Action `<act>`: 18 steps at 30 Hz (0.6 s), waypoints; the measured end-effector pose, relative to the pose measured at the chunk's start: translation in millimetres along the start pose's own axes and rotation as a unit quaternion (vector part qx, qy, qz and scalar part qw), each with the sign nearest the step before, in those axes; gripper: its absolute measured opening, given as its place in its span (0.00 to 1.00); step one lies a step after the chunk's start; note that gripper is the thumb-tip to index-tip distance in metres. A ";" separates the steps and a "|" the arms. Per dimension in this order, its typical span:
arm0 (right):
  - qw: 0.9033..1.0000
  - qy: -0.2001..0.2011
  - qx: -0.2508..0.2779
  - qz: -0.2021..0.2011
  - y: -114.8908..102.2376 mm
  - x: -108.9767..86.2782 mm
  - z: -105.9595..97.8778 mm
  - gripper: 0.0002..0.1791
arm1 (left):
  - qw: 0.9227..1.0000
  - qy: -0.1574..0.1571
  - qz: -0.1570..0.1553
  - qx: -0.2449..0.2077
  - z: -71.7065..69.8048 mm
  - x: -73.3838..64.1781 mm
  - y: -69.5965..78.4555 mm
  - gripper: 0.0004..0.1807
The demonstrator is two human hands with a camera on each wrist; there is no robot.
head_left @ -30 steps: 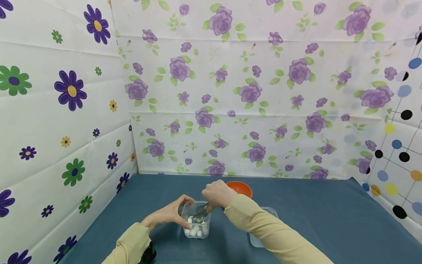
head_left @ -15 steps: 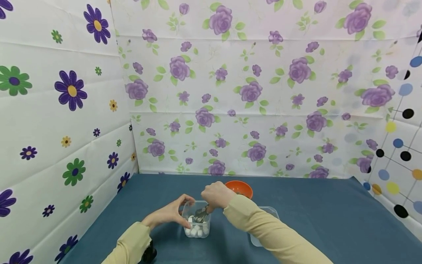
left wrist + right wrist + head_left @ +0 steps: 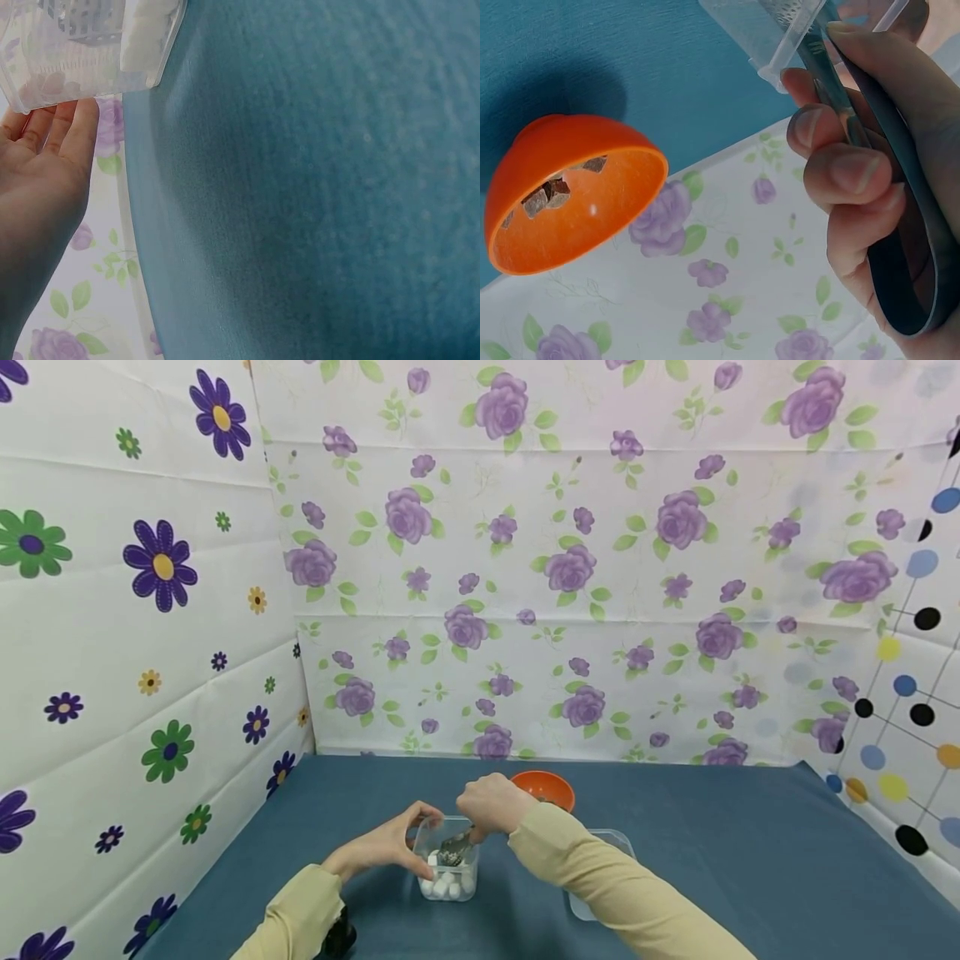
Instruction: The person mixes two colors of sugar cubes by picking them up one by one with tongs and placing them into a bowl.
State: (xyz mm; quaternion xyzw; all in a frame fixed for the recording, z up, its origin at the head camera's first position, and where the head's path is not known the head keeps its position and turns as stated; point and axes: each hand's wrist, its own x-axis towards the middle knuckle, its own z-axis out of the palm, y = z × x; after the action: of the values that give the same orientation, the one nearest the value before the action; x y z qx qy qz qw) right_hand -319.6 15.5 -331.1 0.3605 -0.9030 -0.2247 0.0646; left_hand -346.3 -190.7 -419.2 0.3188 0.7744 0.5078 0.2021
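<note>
In the head view, my left hand (image 3: 386, 845) grips a clear plastic container (image 3: 433, 832) by its left side, thumb in front and fingers behind. Several white marshmallow-like pieces (image 3: 447, 887) lie inside it. My right hand (image 3: 491, 804) holds metal tongs (image 3: 457, 847), whose perforated ends reach down into the container among the white pieces. The right wrist view shows fingers and thumb curled round the tongs' arms (image 3: 889, 112). Whether the tips pinch a piece is hidden. From the left wrist view, the fingers (image 3: 79, 135) lie against the container's wall (image 3: 75, 82).
Behind my right hand stands an orange bowl (image 3: 546, 787) with several brown cubes (image 3: 547, 196) in it. A clear flat lid (image 3: 581, 907) lies on the blue tablecloth (image 3: 720, 860), partly hidden under my right forearm. Floral sheets (image 3: 465, 693) hang behind and at both sides.
Inside the container the tongs' ends have shifted and turned slightly, staying among the white pieces. Both hands and the container keep nearly the same places.
</note>
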 end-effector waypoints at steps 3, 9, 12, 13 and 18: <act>1.000 0.004 0.008 -0.004 0.3 0.3 0.5 0.13 | 1.000 0.001 -0.001 0.000 0.1 0.1 0.7 0.37; 1.000 0.012 0.018 -0.003 -0.1 1.4 1.9 0.14 | 1.000 0.001 0.001 -0.003 0.8 0.5 0.8 0.37; 1.000 0.011 0.015 0.000 -1.1 1.5 3.3 0.14 | 1.000 0.002 0.000 0.000 1.4 0.2 1.3 0.37; 1.000 0.010 0.013 0.000 -1.4 1.5 3.8 0.14 | 1.000 0.002 0.000 0.001 1.6 0.0 1.5 0.37; 1.000 0.010 0.001 0.002 -2.1 1.8 4.9 0.14 | 1.000 0.002 0.004 -0.004 1.5 -0.5 3.1 0.37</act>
State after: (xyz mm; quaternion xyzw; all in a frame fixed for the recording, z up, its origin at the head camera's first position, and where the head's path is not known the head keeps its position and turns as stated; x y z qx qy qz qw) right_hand -321.0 14.7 -336.4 0.3614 -0.9031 -0.2198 0.0737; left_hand -344.1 -189.1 -417.0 0.3200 0.7716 0.5123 0.1995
